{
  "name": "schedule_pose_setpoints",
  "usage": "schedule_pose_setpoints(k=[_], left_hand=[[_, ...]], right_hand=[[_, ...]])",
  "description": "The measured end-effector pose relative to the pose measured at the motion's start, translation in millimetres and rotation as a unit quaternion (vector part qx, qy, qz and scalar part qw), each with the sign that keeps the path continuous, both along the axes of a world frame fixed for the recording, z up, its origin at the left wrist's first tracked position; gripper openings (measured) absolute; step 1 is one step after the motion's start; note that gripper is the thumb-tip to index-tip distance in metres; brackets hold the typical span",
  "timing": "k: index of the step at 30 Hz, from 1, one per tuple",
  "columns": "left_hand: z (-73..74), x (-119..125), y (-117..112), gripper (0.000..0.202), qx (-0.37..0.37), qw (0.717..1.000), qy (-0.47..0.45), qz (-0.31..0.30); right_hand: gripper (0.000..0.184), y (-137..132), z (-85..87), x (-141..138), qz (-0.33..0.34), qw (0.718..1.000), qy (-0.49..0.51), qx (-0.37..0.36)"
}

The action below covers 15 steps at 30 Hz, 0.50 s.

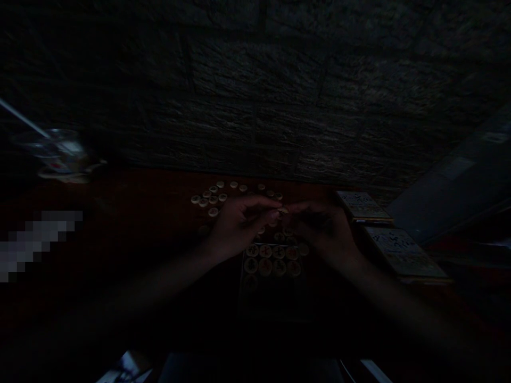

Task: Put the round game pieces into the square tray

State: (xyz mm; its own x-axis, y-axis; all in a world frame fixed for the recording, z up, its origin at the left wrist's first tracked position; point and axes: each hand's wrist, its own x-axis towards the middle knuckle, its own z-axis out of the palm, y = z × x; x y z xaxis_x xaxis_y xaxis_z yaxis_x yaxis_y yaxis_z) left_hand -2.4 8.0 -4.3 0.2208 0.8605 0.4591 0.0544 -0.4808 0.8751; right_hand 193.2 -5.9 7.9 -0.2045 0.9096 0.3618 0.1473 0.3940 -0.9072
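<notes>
My left hand [247, 218] and my right hand [321, 229] meet over the table, and their fingertips pinch one round Chinese chess piece [283, 210] between them. Right below is a box tray [241, 287] with chess pieces [265, 266] set in rows, marked in red and black characters. One darker piece [250, 282] lies in a further row of the tray, near its left side. Loose chess pieces [213, 200] are scattered on the table behind and left of my left hand. Some pieces [279, 236] lie between my hands, partly hidden by the fingers.
Two flat printed boxes or books [403, 252] lie to the right. At the far left stands a clear plastic cup [62, 151] with a straw. A rough block wall [255, 106] rises behind the reddish table [151, 202]. The scene is very dark.
</notes>
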Motion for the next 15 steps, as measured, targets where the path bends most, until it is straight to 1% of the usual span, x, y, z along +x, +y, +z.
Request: schedule_pose_setpoints(k=[3,5,7,9,11,13,15], left_hand=[[0.7,-0.8,-0.7,0.012,0.026,1.000,0.014,0.004],[0.9,-0.8,-1.4,0.013,0.045,0.999,0.025,0.004],[0.3,-0.4,-1.8,0.013,0.055,0.998,0.026,0.003],[-1.1,0.2,-1.7,0.014,0.047,0.999,0.017,0.000],[-2.6,0.8,-0.8,0.016,0.024,1.000,0.003,-0.008],[-3.2,0.8,0.8,0.017,-0.003,1.000,-0.014,-0.024],[-2.6,0.3,2.7,0.017,-0.035,0.998,-0.031,-0.044]], right_hand=[[0.017,0.5,0.1,0.0,-0.008,1.000,0.006,-0.015],[0.019,0.0,-1.4,0.2,-0.019,1.000,0.014,0.001],[0.017,-1.6,-2.9,0.4,-0.037,0.999,0.007,0.028],[0.013,-3.8,-3.8,1.1,-0.055,0.996,-0.017,0.061],[0.011,-5.2,-4.0,2.7,-0.065,0.991,-0.053,0.106],[0.015,-5.1,-3.1,5.2,-0.059,0.979,-0.096,0.169],[0.024,-3.9,-1.0,8.0,-0.035,0.961,-0.144,0.234]])
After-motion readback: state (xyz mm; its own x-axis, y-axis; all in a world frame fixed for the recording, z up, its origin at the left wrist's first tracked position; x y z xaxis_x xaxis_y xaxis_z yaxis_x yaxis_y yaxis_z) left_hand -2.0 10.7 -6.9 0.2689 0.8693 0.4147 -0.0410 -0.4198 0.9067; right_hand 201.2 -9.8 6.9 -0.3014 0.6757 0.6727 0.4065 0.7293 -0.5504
